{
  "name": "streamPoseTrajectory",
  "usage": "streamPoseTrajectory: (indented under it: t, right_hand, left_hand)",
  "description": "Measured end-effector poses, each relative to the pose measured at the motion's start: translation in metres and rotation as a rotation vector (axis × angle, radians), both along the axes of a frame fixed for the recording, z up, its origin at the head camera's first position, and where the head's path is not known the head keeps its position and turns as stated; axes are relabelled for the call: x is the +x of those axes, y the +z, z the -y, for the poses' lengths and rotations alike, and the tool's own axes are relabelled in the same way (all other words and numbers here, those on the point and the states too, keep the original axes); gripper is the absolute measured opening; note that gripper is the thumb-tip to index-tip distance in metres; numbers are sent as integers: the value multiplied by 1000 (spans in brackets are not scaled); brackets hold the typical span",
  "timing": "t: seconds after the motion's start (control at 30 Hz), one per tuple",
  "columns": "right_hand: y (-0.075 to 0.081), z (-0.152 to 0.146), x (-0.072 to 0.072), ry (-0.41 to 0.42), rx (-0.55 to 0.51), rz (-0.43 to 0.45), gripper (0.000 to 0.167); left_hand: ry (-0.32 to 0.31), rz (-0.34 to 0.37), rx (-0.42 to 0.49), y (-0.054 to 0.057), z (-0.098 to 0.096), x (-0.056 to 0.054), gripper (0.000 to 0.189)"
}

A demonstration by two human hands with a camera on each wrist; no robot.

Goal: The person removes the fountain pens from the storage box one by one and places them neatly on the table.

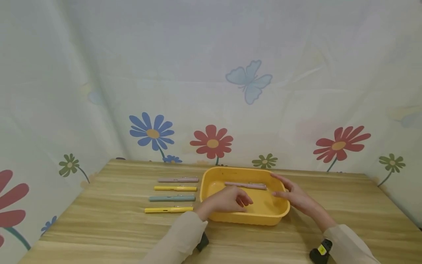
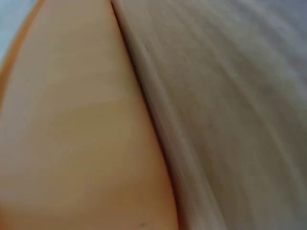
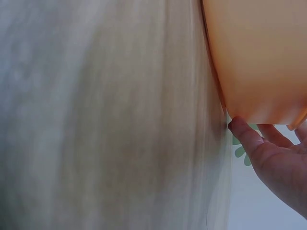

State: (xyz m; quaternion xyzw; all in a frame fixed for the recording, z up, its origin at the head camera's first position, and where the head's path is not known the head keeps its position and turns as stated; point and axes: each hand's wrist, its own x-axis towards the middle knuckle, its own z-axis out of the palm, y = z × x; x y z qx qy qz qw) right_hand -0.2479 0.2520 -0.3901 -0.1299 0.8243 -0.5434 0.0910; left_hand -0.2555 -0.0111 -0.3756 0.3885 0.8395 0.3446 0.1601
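A yellow plastic basket (image 1: pixel 260 219) stands on the table. My right hand (image 1: pixel 301 200) grips its right end, thumb over the rim; the right wrist view shows fingers (image 3: pixel 247 136) against its outside wall. Inside, near the back wall, lies a pale pink pen (image 1: pixel 245 185). My left hand (image 1: pixel 227 201) reaches over the basket's left front, fingers loosely bent, and no object shows in it. Left of the basket, a pink pen (image 1: pixel 178 179), a yellow pen (image 1: pixel 175 188), a blue-green pen (image 1: pixel 172 198) and another yellow pen (image 1: pixel 169 209) lie in a row.
The wood-grain table (image 1: pixel 99 223) runs back to a pale curtain (image 1: pixel 184 80) printed with flowers and a butterfly. Both forearms come in from the front edge. A blurred basket wall (image 2: pixel 81 124) fills the left part of the left wrist view.
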Motion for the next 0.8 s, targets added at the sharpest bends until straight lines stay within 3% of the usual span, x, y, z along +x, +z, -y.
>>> streamPoseTrajectory:
  t: [0.2, 0.5, 0.8]
  right_hand:
    - [1, -1, 0, 7, -7, -5, 67]
    - [-1, 0, -1, 24, -30, -25, 66]
    - [0, 0, 0, 15, -22, -16, 67]
  left_hand:
    - [-22, 53, -47, -2, -7, -3, 17]
    - [14, 95, -167, -3, -15, -3, 9]
    - [11, 45, -241, 1, -16, 0, 6]
